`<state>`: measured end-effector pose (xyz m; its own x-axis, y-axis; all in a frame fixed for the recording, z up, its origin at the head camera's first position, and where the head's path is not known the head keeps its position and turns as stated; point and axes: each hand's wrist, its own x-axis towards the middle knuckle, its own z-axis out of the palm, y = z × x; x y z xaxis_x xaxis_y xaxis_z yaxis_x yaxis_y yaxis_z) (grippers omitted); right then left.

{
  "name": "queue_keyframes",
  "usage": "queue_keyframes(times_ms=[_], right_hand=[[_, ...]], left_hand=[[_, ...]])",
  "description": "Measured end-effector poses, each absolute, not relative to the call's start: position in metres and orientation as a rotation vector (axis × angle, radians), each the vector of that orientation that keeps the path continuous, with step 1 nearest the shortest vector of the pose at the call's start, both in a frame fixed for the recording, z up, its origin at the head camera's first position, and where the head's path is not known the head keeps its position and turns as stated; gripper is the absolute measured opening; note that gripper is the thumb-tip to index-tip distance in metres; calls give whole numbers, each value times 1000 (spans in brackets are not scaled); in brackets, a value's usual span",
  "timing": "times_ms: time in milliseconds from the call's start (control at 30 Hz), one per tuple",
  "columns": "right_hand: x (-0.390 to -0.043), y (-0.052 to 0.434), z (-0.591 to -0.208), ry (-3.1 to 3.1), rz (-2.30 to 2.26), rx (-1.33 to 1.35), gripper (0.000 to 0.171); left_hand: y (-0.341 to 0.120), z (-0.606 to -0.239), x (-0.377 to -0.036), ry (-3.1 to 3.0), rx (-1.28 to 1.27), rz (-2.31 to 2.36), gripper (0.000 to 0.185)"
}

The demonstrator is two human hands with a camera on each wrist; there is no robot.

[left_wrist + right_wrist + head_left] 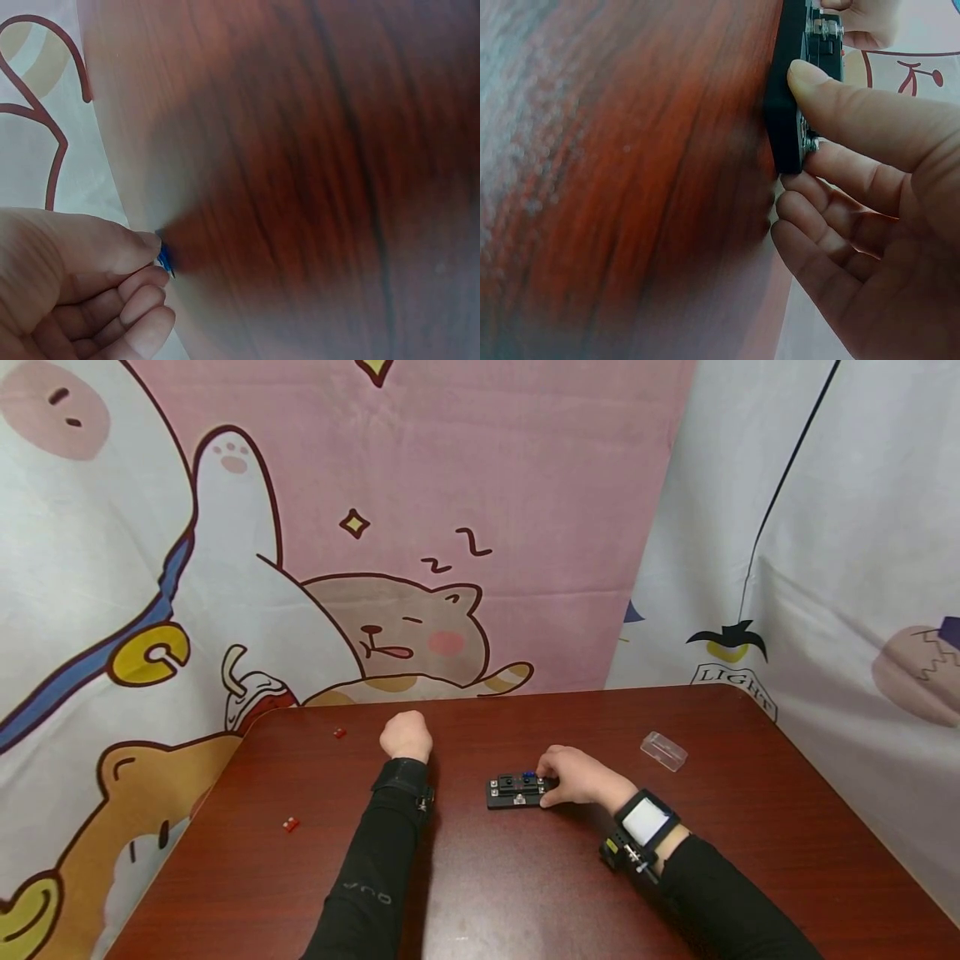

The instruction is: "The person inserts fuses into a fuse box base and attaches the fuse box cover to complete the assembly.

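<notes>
My left hand (pixel 407 737) is over the table's far side, left of the middle. Its thumb and forefinger pinch a small blue piece (pixel 164 257) in the left wrist view; most of that piece is hidden by the fingers. On the table in front of me lies a black block with metal screw terminals (pixel 515 791), a bit of blue showing on its back edge. My right hand (pixel 581 777) grips the block's right end, thumb on the near side and fingers behind. From the right wrist view, the thumb presses the side of the black base (pixel 784 97).
A clear plastic cover (pixel 664 751) lies to the right, beyond my right hand. Two small red pieces are on the left, one near the back (pixel 340 732) and another closer to me (pixel 291 824). Behind the brown table (pixel 480 877) hangs a printed cloth (pixel 525 510).
</notes>
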<state>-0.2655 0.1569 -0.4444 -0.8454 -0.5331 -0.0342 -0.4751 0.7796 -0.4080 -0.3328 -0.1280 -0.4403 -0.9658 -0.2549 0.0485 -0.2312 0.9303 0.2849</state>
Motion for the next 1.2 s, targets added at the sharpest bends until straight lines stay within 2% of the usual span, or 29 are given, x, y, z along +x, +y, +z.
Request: queue_keyframes(times_ms=[600, 1200], right_hand=[[-265, 158, -443, 2819, -590, -828, 34], [-265, 157, -444, 2821, -591, -820, 34]], left_hand=[[-125, -443, -337, -3022, 148, -167, 14], [-128, -449, -342, -3040, 58, -129, 14]])
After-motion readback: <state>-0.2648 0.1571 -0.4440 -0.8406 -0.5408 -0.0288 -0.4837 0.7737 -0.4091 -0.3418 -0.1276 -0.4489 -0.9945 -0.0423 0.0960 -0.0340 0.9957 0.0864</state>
